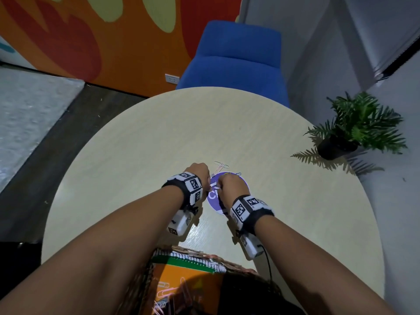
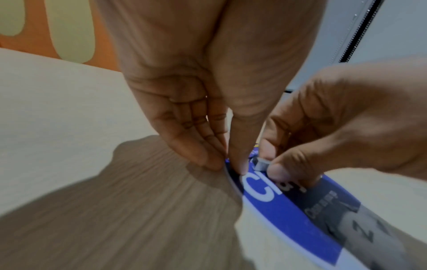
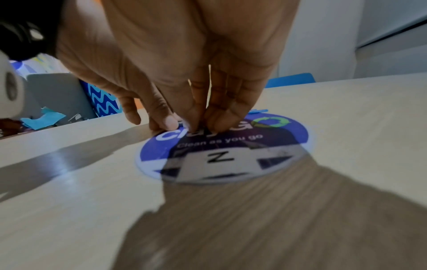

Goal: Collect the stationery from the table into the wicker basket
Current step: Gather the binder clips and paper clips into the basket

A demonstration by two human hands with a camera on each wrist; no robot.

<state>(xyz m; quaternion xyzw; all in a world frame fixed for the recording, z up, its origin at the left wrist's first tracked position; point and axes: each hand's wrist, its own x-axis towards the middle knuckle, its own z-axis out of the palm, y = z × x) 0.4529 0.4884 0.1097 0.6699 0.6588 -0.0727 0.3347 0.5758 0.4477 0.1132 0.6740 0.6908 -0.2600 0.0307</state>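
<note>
- Purple round sticker (image 1: 213, 202) at frame centre, flat on surface (image 1: 159, 142).
- Left hand (image 1: 200, 176) fingers (image 2: 208, 157) pressed at sticker edge; hold unclear.
- Right hand (image 1: 231, 186) fingers (image 2: 277, 169) pinching small paper clip (image 2: 261, 163).

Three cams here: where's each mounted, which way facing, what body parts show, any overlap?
Head: worn high, faces forward-down at table; both forearms, left hand, right hand.
Left wrist: looks along the left hand to the round sticker; right hand enters.
Right wrist: looks along right hand at sticker.
Shared: all see the sticker.
</note>
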